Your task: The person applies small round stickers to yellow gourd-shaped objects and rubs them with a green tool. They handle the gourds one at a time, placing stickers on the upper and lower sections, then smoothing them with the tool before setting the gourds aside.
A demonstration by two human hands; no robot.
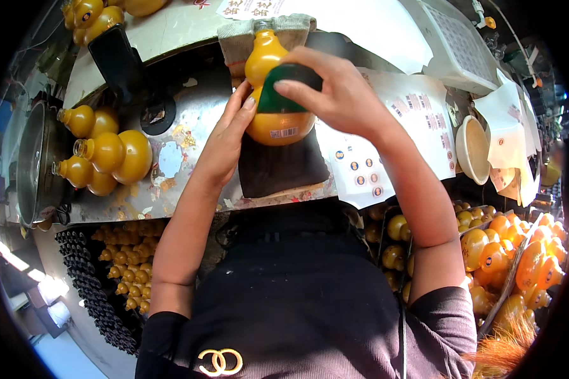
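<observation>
A yellow gourd-shaped bottle (pixel 269 57) lies in front of me on a dark cloth (pixel 281 170), its neck pointing away and resting on a folded grey towel (pixel 300 25). My left hand (pixel 226 140) is closed against the bottle's left side, thumb and fingers at its waist. In my right hand (pixel 341 91) is a rounded green-and-black pad (pixel 277 91), gripped between thumb and fingers and lying over the bottle's upper right side. A small barcode label (pixel 284 132) shows on the bottle's wide lower part. The pad hides part of the bottle's surface.
Sticker sheets (pixel 354 180) lie right of the cloth, near a pale bowl (pixel 472 150) and a white plastic crate (pixel 461 44). Leftward are a phone (pixel 117 63) on a stand, several yellow gourd bottles (pixel 133 155) and a metal basin (pixel 35 164). Crated bottles (pixel 496 256) flank me below the table.
</observation>
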